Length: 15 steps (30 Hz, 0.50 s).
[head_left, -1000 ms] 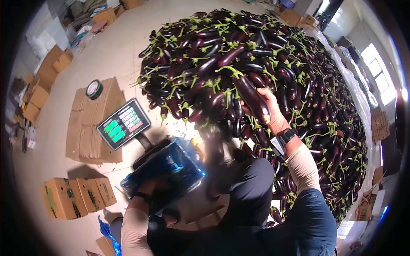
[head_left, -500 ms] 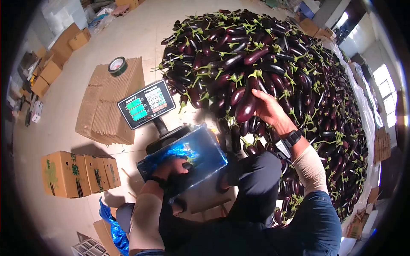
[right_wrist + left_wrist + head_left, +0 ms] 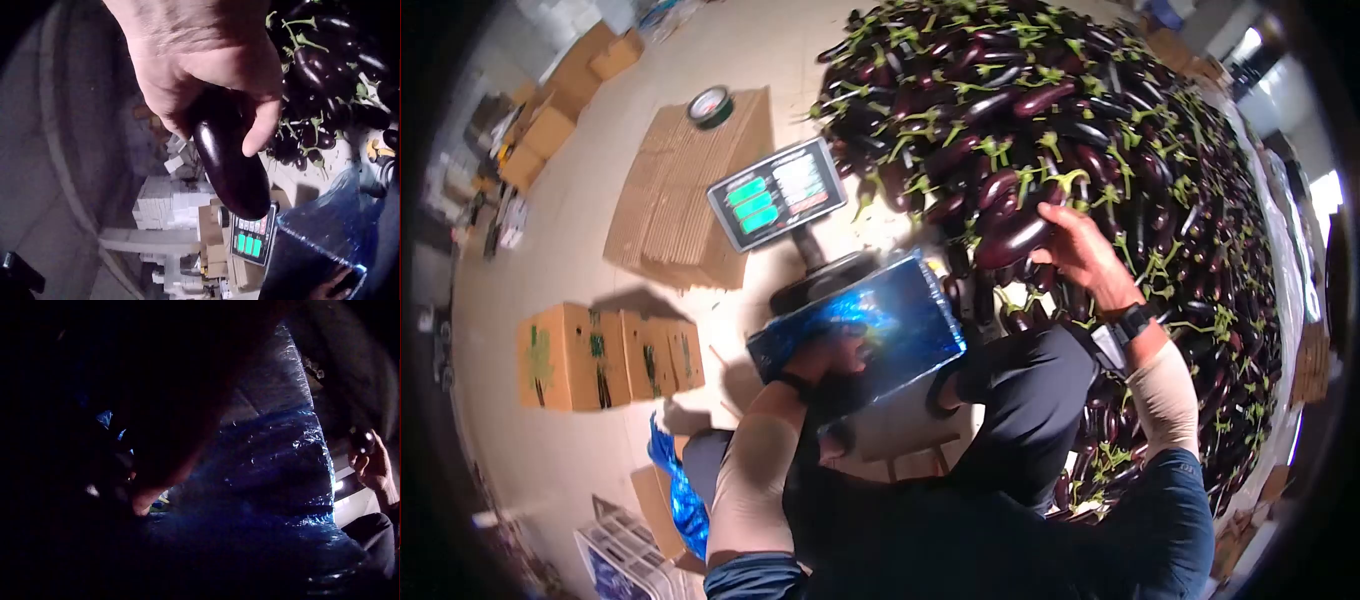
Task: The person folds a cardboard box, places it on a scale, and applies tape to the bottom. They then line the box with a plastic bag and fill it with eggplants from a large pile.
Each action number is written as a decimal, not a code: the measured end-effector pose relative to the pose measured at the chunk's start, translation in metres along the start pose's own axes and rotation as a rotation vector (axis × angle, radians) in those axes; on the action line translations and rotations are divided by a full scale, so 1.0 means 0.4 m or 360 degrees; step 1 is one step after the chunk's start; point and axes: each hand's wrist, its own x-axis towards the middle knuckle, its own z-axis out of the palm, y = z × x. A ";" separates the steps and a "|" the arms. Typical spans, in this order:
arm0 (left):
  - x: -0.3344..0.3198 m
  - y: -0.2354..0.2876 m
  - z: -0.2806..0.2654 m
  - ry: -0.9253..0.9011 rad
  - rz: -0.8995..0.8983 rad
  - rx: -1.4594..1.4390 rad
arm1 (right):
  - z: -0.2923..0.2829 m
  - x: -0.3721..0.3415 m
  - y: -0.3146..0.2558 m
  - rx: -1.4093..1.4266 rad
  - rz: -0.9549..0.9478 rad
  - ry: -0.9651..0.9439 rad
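My right hand grips a glossy dark purple eggplant near its stalk end, thumb on one side and fingers on the other. In the right wrist view the eggplant's rounded end points away from the palm, toward the scale display. A box-shaped blue plastic liner sits in front of my knees, by the weighing scale. My left hand reaches into the liner, blurred and in shadow. The left wrist view is mostly dark, with a bit of green by the fingers; I cannot tell what they hold.
A large heap of eggplants covers the floor at right. Flattened cardboard with a tape roll on it lies beyond the scale. Several taped cartons stand at left. Blue plastic film and a white crate are lower left.
My right hand has turned the eggplant from stalk up-left to stalk right, rounded end left, and brought it nearer the liner. My left hand stays at the liner. The head view has shifted.
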 end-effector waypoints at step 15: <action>-0.026 -0.030 0.258 0.0702 -0.0421 0.0570 | 0.604 -0.148 0.361 0.0550 0.0911 -0.0084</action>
